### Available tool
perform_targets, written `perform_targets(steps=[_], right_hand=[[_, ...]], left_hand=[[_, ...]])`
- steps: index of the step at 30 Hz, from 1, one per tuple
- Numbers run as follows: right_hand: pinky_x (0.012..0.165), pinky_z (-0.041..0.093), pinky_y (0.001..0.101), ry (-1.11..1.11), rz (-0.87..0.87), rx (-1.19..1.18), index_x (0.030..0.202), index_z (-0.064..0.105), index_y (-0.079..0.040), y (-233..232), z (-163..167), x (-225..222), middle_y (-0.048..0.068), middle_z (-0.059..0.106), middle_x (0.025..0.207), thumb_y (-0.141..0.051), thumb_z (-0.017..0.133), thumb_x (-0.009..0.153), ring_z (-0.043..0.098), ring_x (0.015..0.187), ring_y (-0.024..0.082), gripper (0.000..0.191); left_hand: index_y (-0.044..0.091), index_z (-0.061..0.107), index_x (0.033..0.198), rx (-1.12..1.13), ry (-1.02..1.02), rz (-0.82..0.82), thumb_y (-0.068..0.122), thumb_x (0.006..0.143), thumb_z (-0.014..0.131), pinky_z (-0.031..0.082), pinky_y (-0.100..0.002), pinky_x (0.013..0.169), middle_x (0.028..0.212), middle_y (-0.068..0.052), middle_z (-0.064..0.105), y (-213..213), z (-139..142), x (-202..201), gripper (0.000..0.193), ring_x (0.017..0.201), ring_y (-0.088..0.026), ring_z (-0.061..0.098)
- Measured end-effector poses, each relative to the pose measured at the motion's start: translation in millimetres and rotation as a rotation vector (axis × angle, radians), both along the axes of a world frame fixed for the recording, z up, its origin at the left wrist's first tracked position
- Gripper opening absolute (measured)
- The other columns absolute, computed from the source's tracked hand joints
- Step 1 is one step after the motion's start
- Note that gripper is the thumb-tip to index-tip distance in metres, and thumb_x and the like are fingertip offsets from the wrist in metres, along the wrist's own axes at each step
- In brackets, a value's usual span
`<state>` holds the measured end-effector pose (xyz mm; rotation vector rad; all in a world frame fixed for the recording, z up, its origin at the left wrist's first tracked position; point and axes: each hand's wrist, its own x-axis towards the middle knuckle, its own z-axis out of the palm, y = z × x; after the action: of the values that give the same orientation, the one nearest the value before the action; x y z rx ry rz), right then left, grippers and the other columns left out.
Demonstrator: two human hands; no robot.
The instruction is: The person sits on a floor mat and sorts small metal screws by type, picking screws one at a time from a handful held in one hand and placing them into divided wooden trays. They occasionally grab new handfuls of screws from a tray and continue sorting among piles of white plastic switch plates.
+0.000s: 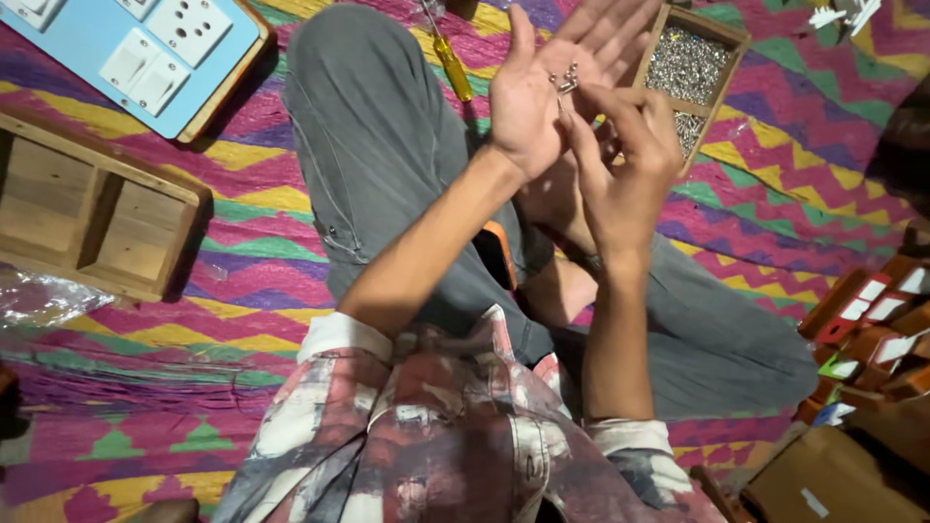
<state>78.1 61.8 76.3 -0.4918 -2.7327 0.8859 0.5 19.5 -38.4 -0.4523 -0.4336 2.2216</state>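
My left hand (552, 82) is raised palm up and flat, with several small silver screws (566, 79) lying on the palm near the fingers. My right hand (620, 160) is just to its right, fingertips curled and touching the screws on the palm. I sit cross-legged in grey trousers on a bright patterned mat. A wooden box of small silver screws (690, 63) lies just beyond both hands.
A yellow-handled screwdriver (451, 66) lies by my left knee. A light blue switch board with white switches and a socket (145, 48) sits at top left, a divided wooden tray (92, 208) at left, small cardboard boxes (872, 329) at right.
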Motion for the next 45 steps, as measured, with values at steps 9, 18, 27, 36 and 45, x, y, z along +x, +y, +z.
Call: perform_targets(steps=[9,18,27,36,45], right_hand=[[0.072,0.052,0.0281,0.026,-0.012,-0.031,0.120,0.075,-0.004,-9.4,-3.5,-6.5,0.007,0.067,0.108,-0.002,0.085,0.099,0.066,0.089,0.016,0.024],[0.085,0.054,0.0383,0.005,0.166,0.196,0.120,0.074,-0.004,-6.5,-6.3,-14.5,0.011,0.066,0.111,0.001,0.080,0.097,0.067,0.098,0.028,0.024],[0.093,0.049,0.0489,-0.163,0.279,0.372,0.116,0.059,0.002,-3.1,-9.1,-15.9,0.022,0.057,0.119,-0.004,0.069,0.102,0.059,0.108,0.041,0.018],[0.085,0.050,0.0512,-0.304,0.296,0.357,0.112,0.056,0.004,7.4,-19.6,-24.4,0.024,0.056,0.109,-0.003,0.064,0.103,0.060,0.098,0.043,0.014],[0.080,0.049,0.0496,-0.279,0.273,0.288,0.113,0.057,0.004,2.3,4.6,-29.2,0.023,0.056,0.108,-0.004,0.072,0.099,0.061,0.095,0.041,0.023]], left_hand=[[0.000,0.039,0.157,0.155,0.471,0.233,0.071,0.120,0.011,0.027,-0.036,0.131,0.160,-0.018,0.042,3.9,-23.8,3.6,0.085,0.152,-0.027,0.038],[-0.002,0.038,0.156,0.127,0.466,0.215,0.072,0.119,0.011,0.029,-0.035,0.130,0.158,-0.019,0.044,3.2,-32.7,5.1,0.087,0.151,-0.028,0.039],[-0.006,0.033,0.161,0.207,0.425,0.192,0.071,0.115,0.007,0.027,-0.036,0.131,0.161,-0.021,0.040,2.9,-19.6,2.5,0.093,0.153,-0.029,0.036],[-0.005,0.031,0.162,0.112,0.511,0.152,0.071,0.116,0.005,0.029,-0.031,0.128,0.161,-0.017,0.040,-0.3,-20.3,1.9,0.093,0.152,-0.024,0.036],[0.000,0.035,0.158,-0.019,0.641,0.154,0.071,0.116,0.000,0.027,-0.030,0.130,0.159,-0.013,0.044,-3.4,-14.5,1.1,0.090,0.152,-0.021,0.038]])
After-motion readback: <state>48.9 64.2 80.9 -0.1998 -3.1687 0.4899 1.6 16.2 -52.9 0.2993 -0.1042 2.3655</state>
